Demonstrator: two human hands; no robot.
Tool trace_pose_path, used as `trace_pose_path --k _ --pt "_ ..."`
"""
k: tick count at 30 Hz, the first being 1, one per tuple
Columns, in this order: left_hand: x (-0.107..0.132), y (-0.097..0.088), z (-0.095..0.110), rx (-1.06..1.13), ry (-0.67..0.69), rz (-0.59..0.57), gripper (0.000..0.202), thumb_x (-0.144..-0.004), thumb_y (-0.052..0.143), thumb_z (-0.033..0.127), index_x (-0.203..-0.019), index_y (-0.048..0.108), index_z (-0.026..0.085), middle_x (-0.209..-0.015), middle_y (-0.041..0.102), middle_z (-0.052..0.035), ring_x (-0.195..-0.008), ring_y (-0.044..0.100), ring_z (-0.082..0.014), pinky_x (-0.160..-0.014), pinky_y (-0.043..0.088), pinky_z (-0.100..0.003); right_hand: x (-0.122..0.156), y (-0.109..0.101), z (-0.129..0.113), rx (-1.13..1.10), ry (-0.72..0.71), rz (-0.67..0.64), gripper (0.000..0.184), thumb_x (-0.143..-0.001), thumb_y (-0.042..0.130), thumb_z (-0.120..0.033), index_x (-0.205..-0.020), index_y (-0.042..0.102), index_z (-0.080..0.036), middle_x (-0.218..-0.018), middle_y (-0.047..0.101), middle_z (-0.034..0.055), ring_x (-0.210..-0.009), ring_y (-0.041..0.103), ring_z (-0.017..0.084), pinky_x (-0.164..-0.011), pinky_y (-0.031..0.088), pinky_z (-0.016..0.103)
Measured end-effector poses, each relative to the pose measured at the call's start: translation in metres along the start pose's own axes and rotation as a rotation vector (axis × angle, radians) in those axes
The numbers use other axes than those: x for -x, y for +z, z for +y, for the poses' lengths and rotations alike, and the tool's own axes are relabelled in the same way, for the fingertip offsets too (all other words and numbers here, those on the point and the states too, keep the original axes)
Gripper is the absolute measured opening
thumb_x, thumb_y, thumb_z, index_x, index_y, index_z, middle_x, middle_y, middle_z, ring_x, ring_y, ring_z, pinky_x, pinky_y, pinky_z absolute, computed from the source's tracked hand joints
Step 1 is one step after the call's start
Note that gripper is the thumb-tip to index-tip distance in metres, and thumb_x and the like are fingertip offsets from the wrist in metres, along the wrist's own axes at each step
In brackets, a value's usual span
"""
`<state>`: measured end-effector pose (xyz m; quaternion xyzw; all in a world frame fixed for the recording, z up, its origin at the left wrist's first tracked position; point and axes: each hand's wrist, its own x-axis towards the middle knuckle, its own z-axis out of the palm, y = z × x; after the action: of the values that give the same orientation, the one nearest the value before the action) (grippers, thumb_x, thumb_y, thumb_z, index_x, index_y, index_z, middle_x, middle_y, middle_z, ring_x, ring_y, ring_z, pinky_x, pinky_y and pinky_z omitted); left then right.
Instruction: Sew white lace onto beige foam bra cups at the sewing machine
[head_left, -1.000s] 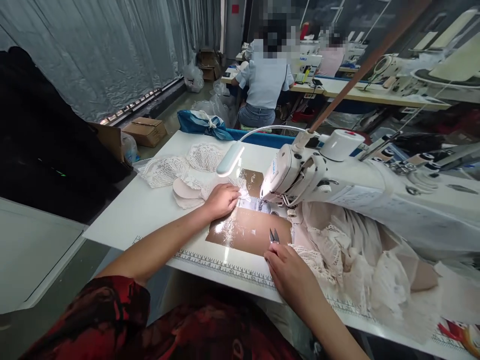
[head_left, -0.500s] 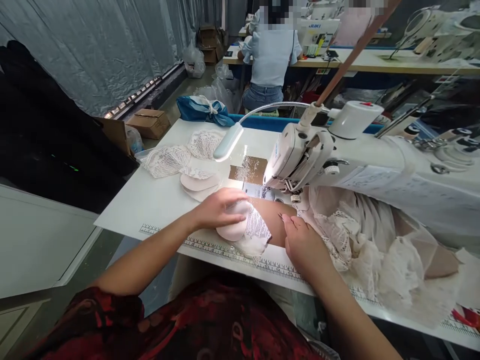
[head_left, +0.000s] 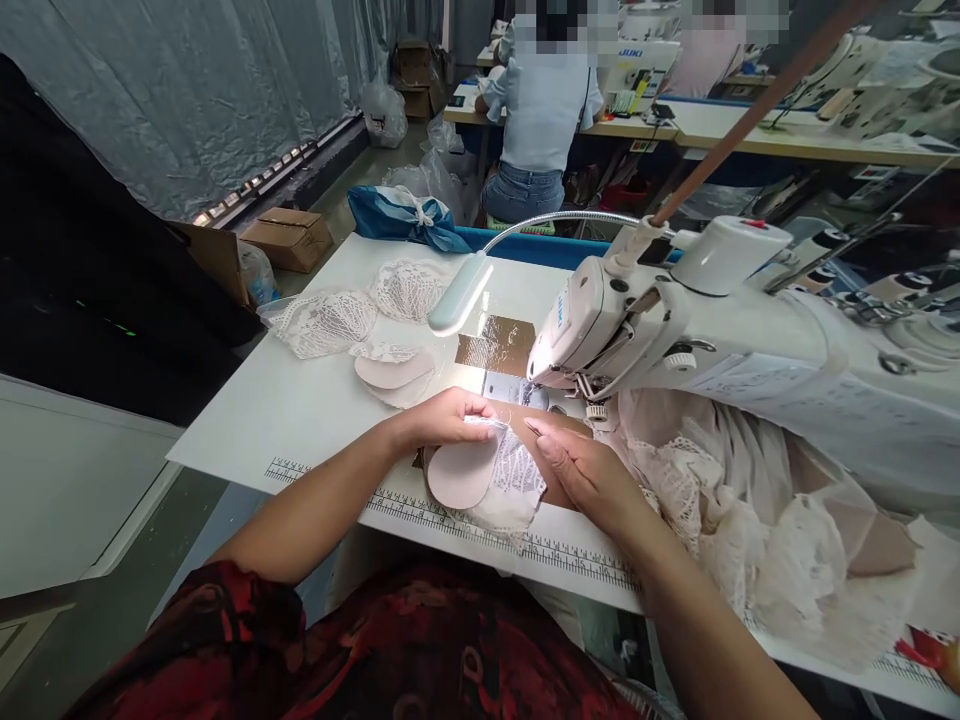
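Observation:
My left hand (head_left: 457, 418) is closed on the top edge of a beige bra cup (head_left: 461, 474), with thumb and fingers pinching it. White lace (head_left: 520, 468) is joined to the cup and spreads over its right side. My right hand (head_left: 581, 462) is closed just right of the lace. From its fingertips pokes the tip of a small pointed tool (head_left: 532, 426); the rest is hidden in the hand. Both hands are in front of the sewing machine's needle area (head_left: 531, 385), over a brown plate (head_left: 559, 490) on the white table.
The sewing machine (head_left: 622, 320) stands at right, with a lamp (head_left: 459, 293) to its left. Lace cups (head_left: 322, 322) and a beige cup (head_left: 394, 378) lie at left. A fabric heap (head_left: 750, 500) covers the right side. Beyond the table, a person (head_left: 544, 110) sits.
My left hand has shifted from lying over the cup to pinching its top edge. My right hand has moved left and up, bringing the pointed tool close to the lace.

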<state>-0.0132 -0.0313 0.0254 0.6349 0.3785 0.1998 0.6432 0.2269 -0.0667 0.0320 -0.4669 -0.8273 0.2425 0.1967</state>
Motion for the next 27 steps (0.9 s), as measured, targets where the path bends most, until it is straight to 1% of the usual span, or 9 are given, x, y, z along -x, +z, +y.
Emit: trace_pose_path --k 3,6,8,12,15,17,20,23,27 --pt "0.000 -0.001 -0.001 0.068 -0.023 -0.005 0.026 -0.080 0.066 0.038 -0.082 0.065 0.012 -0.074 0.059 -0.0013 -0.065 0.052 -0.0112 -0.057 0.039 -0.022 -0.012 0.000 0.006 -0.185 0.040 -0.019 0.043 -0.094 0.040 -0.042 -0.121 0.065 -0.019 -0.125 0.065 0.0089 -0.117 0.058 0.025 -0.100 0.046 0.042" --pt "-0.001 -0.004 -0.002 0.117 -0.038 -0.006 0.028 -0.079 0.068 0.038 -0.088 0.070 0.012 -0.081 0.064 -0.0042 -0.070 0.056 -0.0133 -0.062 0.043 -0.024 -0.016 0.004 0.010 -0.355 0.118 -0.070 0.039 -0.089 0.050 -0.044 -0.118 0.067 -0.022 -0.122 0.066 0.0082 -0.115 0.060 0.026 -0.099 0.046 0.043" --pt "-0.002 -0.004 -0.002 0.152 -0.053 0.002 0.030 -0.078 0.069 0.037 -0.092 0.071 0.011 -0.083 0.066 -0.0056 -0.072 0.059 -0.0146 -0.065 0.045 -0.025 -0.017 0.008 0.012 -0.457 0.154 -0.106 0.038 -0.087 0.053 -0.044 -0.116 0.067 -0.022 -0.118 0.068 0.0081 -0.108 0.063 0.025 -0.092 0.050 0.041" --pt "-0.006 -0.002 -0.004 0.127 -0.044 -0.014 0.032 -0.078 0.069 0.039 -0.095 0.073 0.012 -0.085 0.069 -0.0068 -0.076 0.061 -0.0169 -0.066 0.046 -0.026 -0.017 0.017 0.014 -0.593 0.153 -0.142 0.035 -0.085 0.058 -0.043 -0.110 0.064 -0.020 -0.092 0.070 0.0058 -0.081 0.065 0.020 -0.072 0.054 0.033" --pt "-0.008 0.000 -0.006 0.092 -0.003 -0.039 0.033 -0.077 0.070 0.040 -0.093 0.074 0.011 -0.084 0.069 -0.0065 -0.078 0.061 -0.0175 -0.067 0.047 -0.026 -0.018 0.020 0.012 -0.627 0.132 -0.135 0.029 -0.085 0.059 -0.040 -0.106 0.064 -0.021 -0.094 0.069 0.0052 -0.083 0.064 0.019 -0.074 0.052 0.032" --pt "-0.009 0.000 -0.007 0.080 0.002 -0.040 0.033 -0.076 0.071 0.041 -0.089 0.074 0.011 -0.078 0.067 -0.0051 -0.073 0.060 -0.0162 -0.063 0.045 -0.024 -0.019 0.021 0.010 -0.611 0.123 -0.128 0.025 -0.086 0.059 -0.038 -0.104 0.065 -0.022 -0.098 0.069 0.0055 -0.087 0.063 0.020 -0.078 0.050 0.033" --pt "-0.009 0.000 -0.005 0.067 -0.012 -0.058 0.032 -0.078 0.069 0.041 -0.083 0.073 0.010 -0.068 0.063 -0.0024 -0.063 0.054 -0.0120 -0.054 0.039 -0.021 -0.019 0.022 0.008 -0.556 0.129 -0.105 0.022 -0.086 0.058 -0.037 -0.100 0.067 -0.022 -0.096 0.069 0.0048 -0.087 0.063 0.020 -0.079 0.049 0.033" --pt "-0.008 0.001 -0.004 0.079 -0.011 -0.072 0.030 -0.080 0.068 0.039 -0.085 0.073 0.010 -0.069 0.063 -0.0023 -0.063 0.053 -0.0108 -0.054 0.038 -0.020 -0.019 0.024 0.008 -0.578 0.181 -0.053 0.022 -0.086 0.058 -0.039 -0.096 0.067 -0.021 -0.090 0.068 0.0043 -0.082 0.063 0.018 -0.074 0.049 0.032" --pt "-0.008 0.004 -0.004 0.064 0.035 -0.056 0.029 -0.080 0.067 0.039 -0.089 0.073 0.011 -0.076 0.066 -0.0048 -0.070 0.058 -0.0140 -0.060 0.043 -0.022 -0.018 0.026 0.008 -0.677 0.232 -0.033 0.031 -0.080 0.064 -0.042 -0.101 0.060 -0.021 -0.083 0.065 0.0021 -0.073 0.061 0.016 -0.065 0.049 0.028"
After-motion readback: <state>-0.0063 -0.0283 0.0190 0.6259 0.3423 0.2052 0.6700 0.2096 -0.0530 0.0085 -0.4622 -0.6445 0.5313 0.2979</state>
